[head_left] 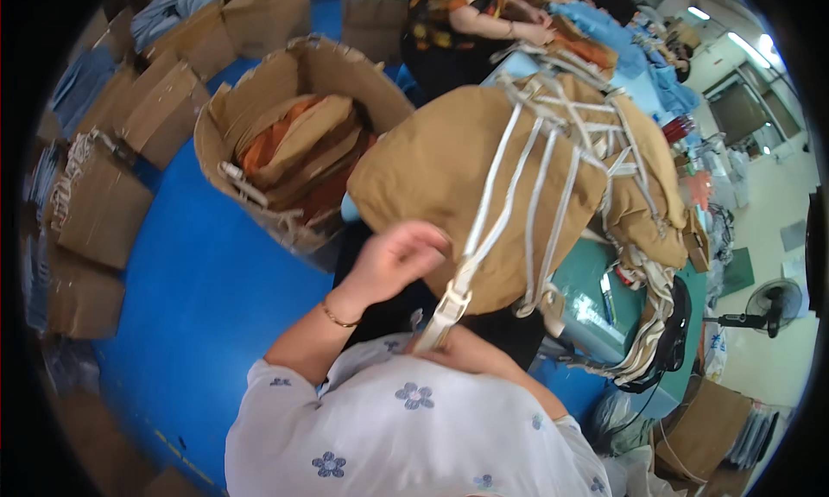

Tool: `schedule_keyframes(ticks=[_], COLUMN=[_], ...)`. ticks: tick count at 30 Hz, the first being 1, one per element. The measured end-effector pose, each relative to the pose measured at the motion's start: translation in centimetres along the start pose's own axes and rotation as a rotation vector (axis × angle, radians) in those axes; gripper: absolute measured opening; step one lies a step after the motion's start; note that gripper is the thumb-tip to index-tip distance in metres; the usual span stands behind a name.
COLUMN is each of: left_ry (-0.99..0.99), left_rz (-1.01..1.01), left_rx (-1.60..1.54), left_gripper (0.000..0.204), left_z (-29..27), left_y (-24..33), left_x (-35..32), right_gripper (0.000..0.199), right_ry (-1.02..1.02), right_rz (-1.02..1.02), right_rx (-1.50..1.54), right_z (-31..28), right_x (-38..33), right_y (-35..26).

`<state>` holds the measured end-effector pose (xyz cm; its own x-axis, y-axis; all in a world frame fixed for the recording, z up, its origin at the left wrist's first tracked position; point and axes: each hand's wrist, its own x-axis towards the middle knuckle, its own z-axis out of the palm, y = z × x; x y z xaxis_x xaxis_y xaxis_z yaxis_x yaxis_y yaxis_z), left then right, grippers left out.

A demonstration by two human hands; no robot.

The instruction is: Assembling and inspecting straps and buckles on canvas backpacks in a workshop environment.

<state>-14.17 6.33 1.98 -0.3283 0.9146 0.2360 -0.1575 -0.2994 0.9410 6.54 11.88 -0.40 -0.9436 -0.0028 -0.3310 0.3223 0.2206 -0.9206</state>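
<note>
A large tan fabric piece (414,169), strung with several white straps (492,195), hangs over the edge of the green-topped table (579,285) in front of me. Two of its straps run down into a pale plastic buckle (451,305). Close to my body, my right hand (445,352) is closed on the webbing strap just below that buckle; its fingers are partly hidden. My left hand (401,257), with a bracelet at the wrist, hovers beside the fabric's near left edge. Its fingers are loosely bent, the thumb is apart, and nothing shows in it.
An open cardboard box (220,139) with tan and rust-coloured fabric stands at left on the blue floor (199,264). More cartons (104,203) line the far left. A pen (607,298) and bundled straps (661,307) lie rightward. Another person (449,22) works farther along the table.
</note>
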Motion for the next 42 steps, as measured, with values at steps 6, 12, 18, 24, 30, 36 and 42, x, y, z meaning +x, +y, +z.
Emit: schedule_keyframes(ticks=[6, 12, 18, 24, 30, 36, 42], left_ry=[0.876, 0.395, 0.376, -0.079, -0.011, -0.092, 0.344], left_rz=[-0.145, -0.165, 0.277, 0.356, 0.355, 0.496, 0.241], left_rx=[0.401, -0.011, 0.957, 1.423, 1.344, 1.078, 0.306], left_gripper=[0.043, 0.032, 0.026, 0.016, 0.016, 0.021, 0.021], left_z=[-12.2, -12.5, -3.7, 0.1, 2.3, 1.6, 1.5], left_y=[-6.9, -2.8, 3.9, -1.6, -1.1, -3.0, -5.7], left_x=[3.7, 5.8, 6.1, 4.2, 4.9, 6.7, 6.7], right_gripper=[0.023, 0.038, 0.038, 0.025, 0.023, 0.035, 0.030], right_ry=[0.173, 0.865, 1.250, 1.325, 1.250, 0.740, 1.188], right_rz=[-0.646, -0.671, -0.574, -0.593, -0.393, -0.859, -0.562], right_rx=[0.532, 1.216, 1.209, 1.206, 1.063, 1.268, 1.372], right_z=[-5.0, -12.4, -17.3, -18.3, -17.9, -18.4, -19.9], right_x=[-1.5, -0.4, -0.7, -2.0, -2.7, -3.2, -3.3], right_y=[-5.5, -5.6, -0.5, -0.3, 0.3, 0.6, 0.0])
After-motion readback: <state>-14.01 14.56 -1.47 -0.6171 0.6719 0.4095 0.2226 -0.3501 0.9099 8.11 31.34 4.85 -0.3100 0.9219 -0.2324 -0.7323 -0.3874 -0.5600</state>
